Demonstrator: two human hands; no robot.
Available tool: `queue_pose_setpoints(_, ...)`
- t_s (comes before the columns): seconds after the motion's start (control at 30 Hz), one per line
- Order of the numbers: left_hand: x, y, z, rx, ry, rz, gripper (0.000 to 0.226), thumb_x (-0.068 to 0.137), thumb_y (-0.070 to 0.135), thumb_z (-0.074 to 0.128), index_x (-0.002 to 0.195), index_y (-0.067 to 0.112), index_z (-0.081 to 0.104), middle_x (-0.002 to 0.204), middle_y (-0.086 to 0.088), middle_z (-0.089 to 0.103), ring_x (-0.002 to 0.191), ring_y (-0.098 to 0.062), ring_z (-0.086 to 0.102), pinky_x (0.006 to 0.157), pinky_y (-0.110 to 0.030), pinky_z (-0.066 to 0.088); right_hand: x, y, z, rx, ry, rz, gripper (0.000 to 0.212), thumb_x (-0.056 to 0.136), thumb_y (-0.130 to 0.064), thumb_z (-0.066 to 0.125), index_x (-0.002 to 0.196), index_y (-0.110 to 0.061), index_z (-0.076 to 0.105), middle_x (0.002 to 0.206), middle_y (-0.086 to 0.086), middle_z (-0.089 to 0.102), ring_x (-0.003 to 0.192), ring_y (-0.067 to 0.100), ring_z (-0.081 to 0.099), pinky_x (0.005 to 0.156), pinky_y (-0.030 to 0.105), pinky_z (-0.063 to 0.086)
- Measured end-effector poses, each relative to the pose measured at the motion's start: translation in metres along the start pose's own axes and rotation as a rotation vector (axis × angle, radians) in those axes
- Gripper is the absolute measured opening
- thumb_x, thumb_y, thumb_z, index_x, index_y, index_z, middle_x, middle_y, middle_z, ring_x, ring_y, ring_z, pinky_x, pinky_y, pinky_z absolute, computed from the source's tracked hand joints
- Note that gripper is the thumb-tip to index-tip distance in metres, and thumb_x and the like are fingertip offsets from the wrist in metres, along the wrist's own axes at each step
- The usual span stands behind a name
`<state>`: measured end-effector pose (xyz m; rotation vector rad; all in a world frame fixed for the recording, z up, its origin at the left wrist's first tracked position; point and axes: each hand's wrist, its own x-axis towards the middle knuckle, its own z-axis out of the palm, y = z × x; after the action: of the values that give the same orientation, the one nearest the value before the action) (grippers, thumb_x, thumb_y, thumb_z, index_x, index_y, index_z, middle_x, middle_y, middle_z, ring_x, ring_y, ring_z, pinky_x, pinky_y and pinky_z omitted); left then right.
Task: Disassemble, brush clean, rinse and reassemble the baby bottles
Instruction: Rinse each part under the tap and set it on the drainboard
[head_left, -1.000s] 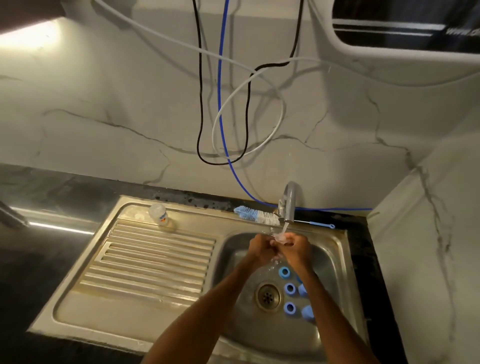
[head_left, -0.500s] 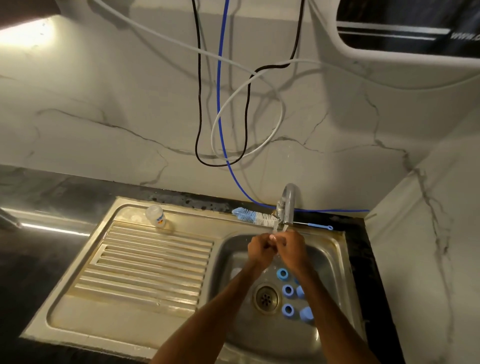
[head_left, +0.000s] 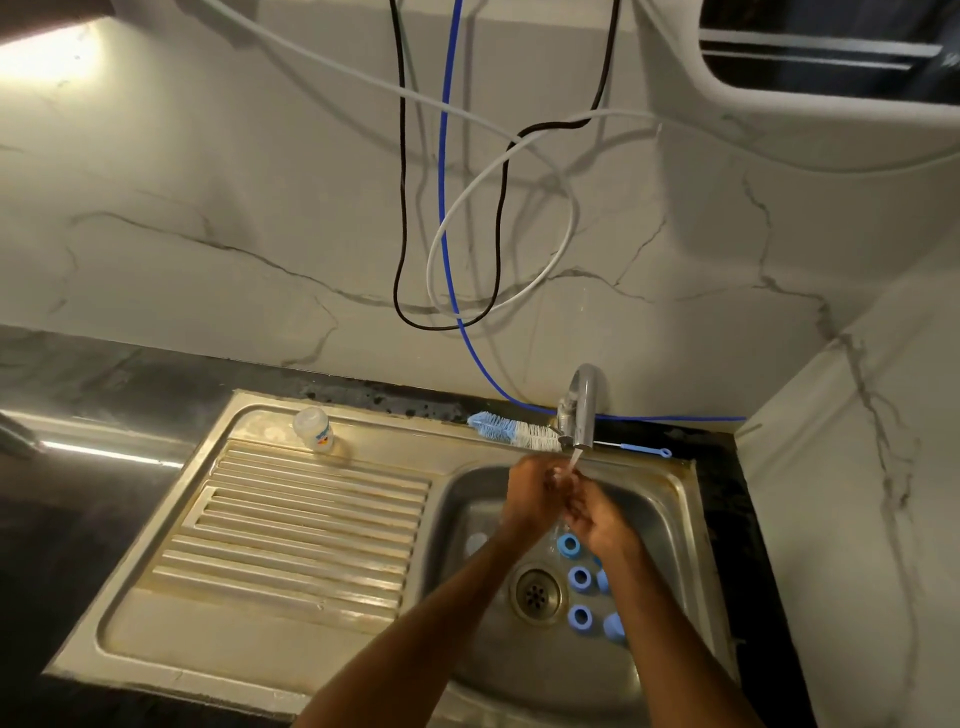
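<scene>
Both my hands meet under the running tap (head_left: 583, 402), over the steel sink (head_left: 670, 499). My left hand (head_left: 527, 501) curls round a small clear bottle part that is mostly hidden. My right hand (head_left: 600, 525) lies against it, its fingers pointing at the left hand; its grip is not visible. Several blue bottle rings and caps (head_left: 579, 578) lie on the sink floor, right of the drain (head_left: 535, 594). A pale clear piece (head_left: 475, 543) lies left of the drain. One clear bottle body (head_left: 313, 428) stands on the drainboard.
A blue and white bottle brush (head_left: 511, 432) lies on the sink's back rim behind the tap, with a thin blue brush (head_left: 644, 450) to its right. The ribbed drainboard (head_left: 291, 530) stretches left. Cables hang on the marble wall; another wall closes the right side.
My hands have stayed under the water, working against each other. The right hand has slipped a little lower and to the right.
</scene>
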<state>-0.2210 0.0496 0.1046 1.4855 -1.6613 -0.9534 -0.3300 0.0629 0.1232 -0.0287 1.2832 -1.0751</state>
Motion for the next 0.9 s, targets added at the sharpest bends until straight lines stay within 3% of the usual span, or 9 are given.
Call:
queue_pose_setpoints(0.17,0.005,-0.010,-0.014,0.111,0.001,0.112,0.013,0.098,0.024,0.066,0.094,0.019,0.077,0.087,0.006,0.076,0.076,0.003,0.069,0.074,-0.014,0.056,0.009,0.003,-0.004,-0.012,0.022,0.012,0.024,0.088,-0.008,0.074,0.110,-0.002,0.067,0.105,0.018,0.074,0.095,0.026,0.072,0.078,0.033,0.059)
queue_pose_setpoints(0.23,0.006,-0.014,-0.016,0.138,-0.014,0.105,0.013,0.096,0.027,0.069,0.089,0.020,0.077,0.082,0.008,0.076,0.072,0.001,0.070,0.071,-0.021,0.059,0.011,-0.002,-0.004,-0.076,0.007,-0.046,0.031,0.085,-0.009,0.077,0.114,-0.002,0.067,0.104,0.017,0.076,0.097,0.026,0.073,0.080,0.032,0.060)
queue_pose_setpoints(0.3,0.005,-0.023,-0.013,0.141,-0.031,0.059,0.009,0.093,0.027,0.074,0.087,0.021,0.076,0.081,0.009,0.075,0.072,0.000,0.070,0.071,-0.025,0.060,0.012,-0.005,-0.001,-0.275,0.000,-0.178,0.032,0.082,-0.013,0.081,0.111,-0.006,0.070,0.101,0.012,0.077,0.095,0.024,0.075,0.083,0.031,0.059)
queue_pose_setpoints(0.4,0.001,-0.032,-0.007,0.123,-0.022,-0.042,0.007,0.091,0.025,0.075,0.087,0.020,0.074,0.081,0.006,0.075,0.073,-0.003,0.070,0.073,-0.029,0.061,0.009,-0.007,0.009,-0.676,0.068,-0.349,0.025,0.078,-0.014,0.085,0.098,-0.020,0.073,0.090,0.001,0.076,0.082,0.013,0.073,0.063,0.015,0.054)
queue_pose_setpoints(0.47,0.000,-0.033,-0.003,0.101,-0.054,-0.064,0.007,0.093,0.019,0.071,0.086,0.018,0.073,0.081,0.004,0.075,0.075,-0.007,0.071,0.074,-0.034,0.061,0.011,-0.006,0.011,-0.850,0.123,-0.429,0.023,0.076,-0.013,0.086,0.093,-0.023,0.073,0.084,-0.003,0.075,0.076,0.008,0.071,0.057,0.013,0.050)
queue_pose_setpoints(0.63,0.001,-0.033,0.004,0.039,-0.098,-0.076,0.014,0.099,0.016,0.064,0.088,0.014,0.072,0.080,0.003,0.074,0.074,-0.007,0.071,0.069,-0.027,0.061,0.016,-0.006,-0.001,-0.874,0.120,-0.553,0.018,0.078,-0.013,0.085,0.093,-0.012,0.075,0.081,0.003,0.077,0.068,0.011,0.075,0.062,0.026,0.061)
queue_pose_setpoints(0.8,0.016,-0.033,-0.004,0.111,-0.169,-0.049,0.003,0.094,0.016,0.071,0.096,0.014,0.073,0.091,0.006,0.073,0.077,0.000,0.066,0.070,-0.010,0.050,0.024,-0.009,-0.011,-0.800,0.030,-0.424,0.024,0.078,-0.008,0.084,0.094,-0.021,0.072,0.088,-0.001,0.075,0.085,0.017,0.074,0.075,0.028,0.060)
queue_pose_setpoints(0.87,0.031,-0.028,-0.008,0.208,-0.261,-0.038,0.011,0.096,0.014,0.067,0.106,0.011,0.070,0.103,-0.005,0.072,0.091,-0.011,0.068,0.080,-0.016,0.053,0.030,-0.008,-0.016,-0.873,0.071,-0.450,0.021,0.083,-0.005,0.079,0.090,-0.023,0.069,0.088,-0.002,0.072,0.093,0.021,0.071,0.081,0.030,0.057)
queue_pose_setpoints(0.9,0.040,-0.026,-0.009,0.227,-0.276,-0.057,0.019,0.094,0.014,0.068,0.113,0.011,0.067,0.111,-0.009,0.070,0.102,-0.019,0.067,0.089,-0.027,0.055,0.032,-0.007,-0.018,-0.902,0.090,-0.468,0.020,0.085,-0.004,0.077,0.094,-0.020,0.069,0.091,-0.001,0.072,0.094,0.022,0.070,0.081,0.029,0.056)
